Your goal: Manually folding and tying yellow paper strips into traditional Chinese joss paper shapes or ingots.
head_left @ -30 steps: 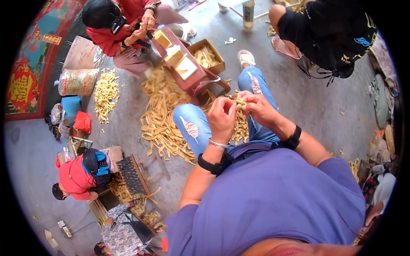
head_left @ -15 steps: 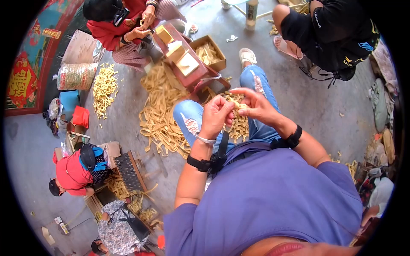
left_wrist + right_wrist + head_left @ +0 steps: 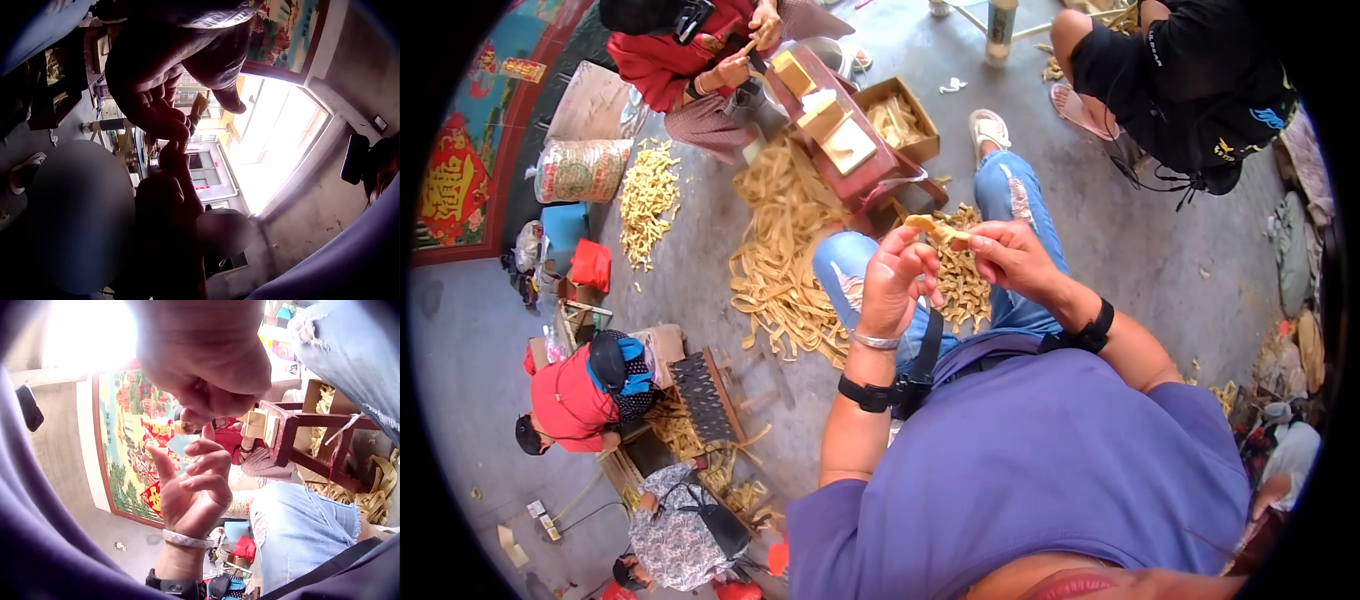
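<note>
A short, soft yellow strip [image 3: 940, 232], twisted in its middle, spans between my two hands above my lap. My right hand [image 3: 1018, 262] pinches its near end between thumb and fingertips. My left hand [image 3: 890, 288] is at the other end, index fingertip right at the strip. In the right wrist view, the left hand's thumb [image 3: 161, 464] stands apart from the index finger and the other fingers are loosely bent. The left wrist view shows the strip's end [image 3: 199, 106] against the bright doorway. Below lies a pile of knotted yellow pieces [image 3: 962, 285] between my knees.
Long yellow strips [image 3: 790, 280] heap on the floor beside my left knee. A red-brown bench [image 3: 835, 130] carrying wooden blocks stands ahead, next to a cardboard box [image 3: 900, 120]. Another pile of pieces [image 3: 648, 205] lies further left. Several people sit around, working or bent over.
Earlier both hands held the piece close together. My left thumb and fingers have since spread, and the strip now shows stretched out, slightly higher, between the hands.
</note>
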### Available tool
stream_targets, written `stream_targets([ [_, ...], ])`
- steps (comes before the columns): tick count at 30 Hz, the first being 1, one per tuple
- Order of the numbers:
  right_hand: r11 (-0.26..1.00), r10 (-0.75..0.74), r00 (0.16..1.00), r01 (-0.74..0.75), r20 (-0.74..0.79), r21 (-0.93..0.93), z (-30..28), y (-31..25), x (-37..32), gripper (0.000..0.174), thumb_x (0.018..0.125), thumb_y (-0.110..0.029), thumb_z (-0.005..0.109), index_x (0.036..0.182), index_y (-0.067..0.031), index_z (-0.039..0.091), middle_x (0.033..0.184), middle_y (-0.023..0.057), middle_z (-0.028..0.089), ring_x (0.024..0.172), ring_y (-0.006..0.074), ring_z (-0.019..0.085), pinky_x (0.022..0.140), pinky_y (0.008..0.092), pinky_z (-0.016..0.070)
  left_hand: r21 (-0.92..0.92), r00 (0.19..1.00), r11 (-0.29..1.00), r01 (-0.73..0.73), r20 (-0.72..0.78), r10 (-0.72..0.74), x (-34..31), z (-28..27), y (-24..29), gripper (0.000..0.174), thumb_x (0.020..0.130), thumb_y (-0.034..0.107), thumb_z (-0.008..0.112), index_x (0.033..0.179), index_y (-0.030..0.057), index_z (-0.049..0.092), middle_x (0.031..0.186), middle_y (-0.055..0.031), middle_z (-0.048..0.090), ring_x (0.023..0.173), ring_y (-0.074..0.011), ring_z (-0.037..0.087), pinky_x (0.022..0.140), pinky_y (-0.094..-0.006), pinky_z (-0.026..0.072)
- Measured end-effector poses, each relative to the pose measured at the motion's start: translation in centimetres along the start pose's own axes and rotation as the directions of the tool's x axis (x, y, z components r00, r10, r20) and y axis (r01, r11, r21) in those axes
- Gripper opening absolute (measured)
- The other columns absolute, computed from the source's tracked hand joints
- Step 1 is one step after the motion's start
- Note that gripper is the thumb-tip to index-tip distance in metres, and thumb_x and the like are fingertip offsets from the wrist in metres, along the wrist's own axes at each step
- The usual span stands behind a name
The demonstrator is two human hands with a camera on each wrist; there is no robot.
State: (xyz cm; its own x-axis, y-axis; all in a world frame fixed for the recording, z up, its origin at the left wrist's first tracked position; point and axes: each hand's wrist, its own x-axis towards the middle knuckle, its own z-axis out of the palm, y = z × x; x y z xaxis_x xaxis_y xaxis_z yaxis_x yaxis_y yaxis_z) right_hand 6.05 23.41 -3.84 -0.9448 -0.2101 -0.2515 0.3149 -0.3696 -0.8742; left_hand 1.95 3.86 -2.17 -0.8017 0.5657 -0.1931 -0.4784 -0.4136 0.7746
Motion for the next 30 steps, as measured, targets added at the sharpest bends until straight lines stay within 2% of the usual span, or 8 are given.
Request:
stream_targets([
  [3, 0.990, 0.009, 0.998, 0.000, 0.065, -0.139, 0.7, -0.5, 0.6, 0.028, 0.095, -0.026, 0.055, 0.087, -0.0007, 0.066, 0.056, -0.0008, 0.051, 0.049, 0.0052, 0.044, 0.044, 0.0235, 0.0328, 0.058, 0.991, 0.989, 0.133, 0.021, -0.134, 0.6, 0.4, 0.4, 0.053, 0.093, 0.043, 0.052, 0.119, -0.0031, 0.052, 0.074, -0.0056, 0.056, 0.056, -0.0113, 0.052, 0.043, -0.0219, 0.0468],
  [6, 0.871, -0.159, 0.987, 0.152, 0.025, -0.467, 0.9, 0.2, 2.0, 0.027, 0.093, -0.024, 0.057, 0.083, -0.0005, 0.064, 0.056, 0.0041, 0.053, 0.050, 0.0103, 0.049, 0.047, 0.0278, 0.0384, -0.204, 0.973, 0.952, 0.229, 0.071, -0.219, 1.6, -0.7, -0.2, 0.048, 0.095, 0.041, 0.050, 0.116, -0.0025, 0.054, 0.071, -0.0050, 0.055, 0.053, -0.0110, 0.049, 0.040, -0.0211, 0.0436],
  [7, 0.771, -0.274, 0.960, 0.253, 0.054, -0.584, 1.5, -0.7, 2.2, 0.025, 0.091, -0.023, 0.058, 0.079, -0.0014, 0.062, 0.058, 0.0083, 0.055, 0.053, 0.0160, 0.052, 0.052, 0.0313, 0.0419, -0.265, 0.969, 0.934, 0.242, 0.026, -0.244, 1.8, -0.8, 0.0, 0.039, 0.096, 0.037, 0.051, 0.104, 0.0000, 0.059, 0.067, -0.0038, 0.053, 0.052, -0.0099, 0.049, 0.040, -0.0217, 0.0425],
  [9, 0.731, -0.262, 0.960, 0.264, 0.099, -0.629, 0.7, 0.3, 3.0, 0.024, 0.091, -0.022, 0.058, 0.078, -0.0026, 0.062, 0.060, 0.0089, 0.056, 0.053, 0.0181, 0.052, 0.053, 0.0319, 0.0419, -0.336, 0.955, 0.900, 0.278, -0.006, -0.297, 2.2, -1.9, -0.1, 0.036, 0.096, 0.036, 0.050, 0.099, 0.0011, 0.059, 0.064, -0.0030, 0.051, 0.051, -0.0093, 0.047, 0.040, -0.0211, 0.0390],
  [11, 0.696, -0.254, 0.957, 0.281, 0.139, -0.661, 0.0, 0.7, 3.3, 0.026, 0.092, -0.023, 0.058, 0.075, -0.0030, 0.061, 0.060, 0.0084, 0.055, 0.053, 0.0169, 0.050, 0.053, 0.0320, 0.0412, -0.352, 0.948, 0.893, 0.281, -0.046, -0.316, 2.3, -2.4, 0.2, 0.031, 0.096, 0.034, 0.052, 0.090, 0.0034, 0.057, 0.062, -0.0020, 0.048, 0.050, -0.0088, 0.043, 0.039, -0.0206, 0.0342],
  [18, 0.742, -0.123, 0.970, 0.229, 0.208, -0.630, -0.6, -1.6, 9.6, 0.028, 0.091, -0.026, 0.061, 0.078, -0.0021, 0.065, 0.058, 0.0045, 0.055, 0.054, 0.0100, 0.047, 0.050, 0.0283, 0.0391, -0.320, 0.972, 0.938, 0.137, -0.140, -0.189, 4.9, -4.9, 2.9, 0.024, 0.095, 0.029, 0.055, 0.089, 0.0060, 0.056, 0.065, -0.0034, 0.051, 0.051, -0.0108, 0.046, 0.041, -0.0221, 0.0357],
  [22, 0.852, -0.103, 0.992, 0.124, 0.069, -0.509, -1.2, -2.6, 16.7, 0.021, 0.087, -0.023, 0.067, 0.087, -0.0028, 0.071, 0.056, -0.0026, 0.053, 0.050, 0.0049, 0.045, 0.043, 0.0247, 0.0351, -0.354, 0.965, 0.931, -0.090, -0.261, -0.006, 8.6, -8.6, 4.3, 0.023, 0.095, 0.027, 0.055, 0.091, 0.0045, 0.056, 0.069, -0.0049, 0.055, 0.056, -0.0121, 0.051, 0.046, -0.0233, 0.0414],
  [30, 0.745, -0.206, 0.978, 0.138, -0.029, -0.653, -0.1, -1.6, 26.7, 0.019, 0.082, -0.017, 0.069, 0.081, 0.0015, 0.071, 0.057, 0.0056, 0.060, 0.048, 0.0096, 0.056, 0.045, 0.0272, 0.0444, -0.111, 0.849, 0.987, -0.117, -0.527, 0.042, 15.1, -15.5, 5.0, 0.027, 0.094, 0.027, 0.056, 0.095, 0.0000, 0.058, 0.071, -0.0095, 0.060, 0.055, -0.0136, 0.055, 0.047, -0.0232, 0.0462],
])
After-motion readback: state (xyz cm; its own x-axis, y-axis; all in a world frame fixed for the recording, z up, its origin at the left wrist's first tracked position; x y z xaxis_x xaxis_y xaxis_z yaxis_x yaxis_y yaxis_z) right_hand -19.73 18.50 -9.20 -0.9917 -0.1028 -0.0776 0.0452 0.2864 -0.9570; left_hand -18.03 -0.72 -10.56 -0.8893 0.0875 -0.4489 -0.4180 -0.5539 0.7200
